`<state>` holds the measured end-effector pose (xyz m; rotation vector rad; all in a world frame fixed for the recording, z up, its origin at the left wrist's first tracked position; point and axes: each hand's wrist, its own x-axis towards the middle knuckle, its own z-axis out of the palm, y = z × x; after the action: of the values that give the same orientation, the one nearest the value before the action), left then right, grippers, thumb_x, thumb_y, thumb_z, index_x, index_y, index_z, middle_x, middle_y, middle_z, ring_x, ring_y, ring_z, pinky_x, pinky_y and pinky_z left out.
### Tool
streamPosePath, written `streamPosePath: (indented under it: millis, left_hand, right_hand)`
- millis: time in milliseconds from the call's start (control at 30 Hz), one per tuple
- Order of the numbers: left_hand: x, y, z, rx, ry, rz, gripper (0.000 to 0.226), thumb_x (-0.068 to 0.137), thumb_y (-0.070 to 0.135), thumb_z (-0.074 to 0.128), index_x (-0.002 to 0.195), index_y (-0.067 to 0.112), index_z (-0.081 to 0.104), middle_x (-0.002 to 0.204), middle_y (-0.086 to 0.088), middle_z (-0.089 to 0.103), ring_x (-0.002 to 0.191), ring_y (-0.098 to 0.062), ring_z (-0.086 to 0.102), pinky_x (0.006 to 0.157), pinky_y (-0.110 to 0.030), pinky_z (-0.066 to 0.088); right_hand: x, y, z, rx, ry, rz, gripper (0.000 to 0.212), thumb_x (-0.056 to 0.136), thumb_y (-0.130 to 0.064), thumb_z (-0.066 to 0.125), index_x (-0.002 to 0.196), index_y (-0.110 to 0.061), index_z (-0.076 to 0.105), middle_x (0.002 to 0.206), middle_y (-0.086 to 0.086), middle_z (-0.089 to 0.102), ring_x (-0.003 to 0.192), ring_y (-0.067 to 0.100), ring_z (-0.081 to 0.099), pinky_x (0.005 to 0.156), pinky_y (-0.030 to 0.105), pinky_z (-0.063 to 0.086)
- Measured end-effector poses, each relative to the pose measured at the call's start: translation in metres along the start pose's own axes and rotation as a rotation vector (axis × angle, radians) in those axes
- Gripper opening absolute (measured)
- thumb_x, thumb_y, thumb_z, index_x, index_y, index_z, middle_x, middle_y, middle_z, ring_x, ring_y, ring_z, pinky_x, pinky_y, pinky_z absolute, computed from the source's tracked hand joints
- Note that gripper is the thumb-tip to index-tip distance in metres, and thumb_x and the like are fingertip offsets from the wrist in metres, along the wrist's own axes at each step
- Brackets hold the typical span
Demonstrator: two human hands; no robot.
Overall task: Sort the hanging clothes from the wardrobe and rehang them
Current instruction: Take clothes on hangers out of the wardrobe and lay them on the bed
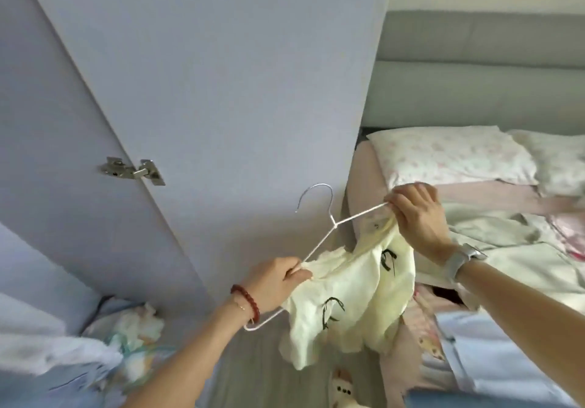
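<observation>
Pale yellow garment [345, 300] with black bows, white hanger [316, 246], lilac wardrobe door [205, 75], floral pillow [449, 154].

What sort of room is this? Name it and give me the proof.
Most likely a bedroom. A bed with a floral pillow stands against a padded headboard, beside an open wardrobe door, while both hands work a pale yellow garment onto a hanger.

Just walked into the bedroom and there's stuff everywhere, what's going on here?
A person is working a pale yellow garment with small black bows on a white wire hanger. The left hand pinches one shoulder of the hanger and cloth, the right hand the other. The hanger is held in the air beside the open wardrobe door, not hung. More clothes lie on the bed.
</observation>
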<state>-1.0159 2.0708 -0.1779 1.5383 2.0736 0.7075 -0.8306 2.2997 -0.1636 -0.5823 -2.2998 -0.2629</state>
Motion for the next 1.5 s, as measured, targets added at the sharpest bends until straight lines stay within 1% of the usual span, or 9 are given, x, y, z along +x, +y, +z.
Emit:
streamPosePath:
  millis: [167,333,433,533,700,833,1067,1300,1500]
  left_hand:
    - [0.072,0.073,0.032,-0.134,-0.019,0.147,0.045,0.093,0.033,0.051,0.054,0.021,0.030,0.049,0.007,0.032,0.046,-0.007,0.031,0.046,-0.022,0.024]
    - [0.160,0.134,0.060,0.020,0.203,0.212,0.033,0.094,0.037,0.045,0.068,0.018,0.052,0.071,-0.004,0.062,0.073,-0.030,0.056,0.061,-0.032,0.031]
    - [0.225,0.163,0.088,0.195,0.365,0.195,0.029,0.095,0.036,0.042,0.091,0.020,0.066,0.091,-0.002,0.068,0.089,-0.024,0.058,0.079,-0.033,0.026]
    - [0.294,0.176,0.110,0.292,0.423,0.038,0.030,0.095,0.037,0.040,0.100,0.024,0.066,0.098,0.000,0.066,0.096,-0.023,0.053,0.100,-0.042,0.025]
    - [0.404,0.198,0.116,0.171,0.701,-0.008,0.023,0.093,0.024,0.048,0.107,0.016,0.065,0.120,-0.008,0.060,0.123,-0.028,0.043,0.109,-0.056,0.012]
    - [0.481,0.232,0.104,0.113,0.802,0.099,0.047,0.088,0.015,0.050,0.135,0.016,0.045,0.150,-0.011,0.028,0.141,-0.032,0.018,0.108,-0.060,0.010]
    - [0.567,0.273,0.161,0.199,0.428,0.238,0.057,0.093,0.023,0.042,0.146,0.024,0.020,0.155,-0.007,0.010,0.143,-0.026,0.003,0.113,-0.051,0.006]
    - [0.617,0.264,0.275,0.278,-0.032,0.169,0.056,0.097,0.033,0.031,0.146,0.032,0.004,0.156,0.001,-0.007,0.143,-0.019,-0.008,0.114,-0.049,-0.003]
    - [0.623,0.227,0.370,0.328,-0.371,-0.005,0.058,0.097,0.031,0.029,0.146,0.034,-0.002,0.156,0.002,-0.012,0.143,-0.023,-0.009,0.114,-0.049,0.000]
  right_hand:
    - [-0.011,0.070,-0.030,-0.050,0.077,0.356,0.031,0.092,-0.018,0.038,0.087,0.001,0.063,0.091,0.019,0.063,0.094,0.035,0.056,0.093,0.043,0.033]
    - [-0.048,0.144,-0.056,-0.205,0.023,0.639,0.031,0.093,-0.020,0.040,0.090,-0.001,0.064,0.087,0.019,0.064,0.086,0.037,0.057,0.082,0.045,0.038]
    - [-0.069,0.193,-0.059,-0.250,-0.088,0.580,0.044,0.093,-0.028,0.031,0.079,-0.002,0.063,0.071,0.016,0.065,0.068,0.035,0.060,0.064,0.041,0.043]
    - [-0.066,0.242,-0.040,-0.192,-0.216,0.513,0.041,0.093,-0.029,0.034,0.077,-0.001,0.060,0.058,0.013,0.061,0.047,0.033,0.057,0.043,0.036,0.044]
    - [-0.015,0.310,0.023,0.022,-0.143,0.677,0.015,0.093,-0.013,0.048,0.088,-0.005,0.059,0.065,0.015,0.066,0.054,0.037,0.060,0.048,0.035,0.042]
    - [0.041,0.364,0.061,0.228,0.030,0.784,0.017,0.094,-0.013,0.046,0.086,-0.006,0.059,0.065,0.010,0.063,0.056,0.034,0.057,0.053,0.037,0.043]
    - [0.066,0.499,0.072,0.329,0.327,1.103,0.027,0.094,-0.017,0.037,0.086,-0.007,0.061,0.079,-0.006,0.059,0.070,0.010,0.048,0.058,0.020,0.028]
    - [-0.022,0.623,0.094,0.041,0.334,1.522,0.036,0.099,-0.021,0.029,0.102,0.001,0.058,0.106,0.022,0.063,0.099,0.040,0.055,0.079,0.037,0.037]
    - [-0.093,0.661,0.137,-0.051,-0.186,1.467,0.035,0.093,-0.004,0.031,0.127,-0.001,0.038,0.108,0.030,0.058,0.095,0.046,0.054,0.069,0.039,0.035]
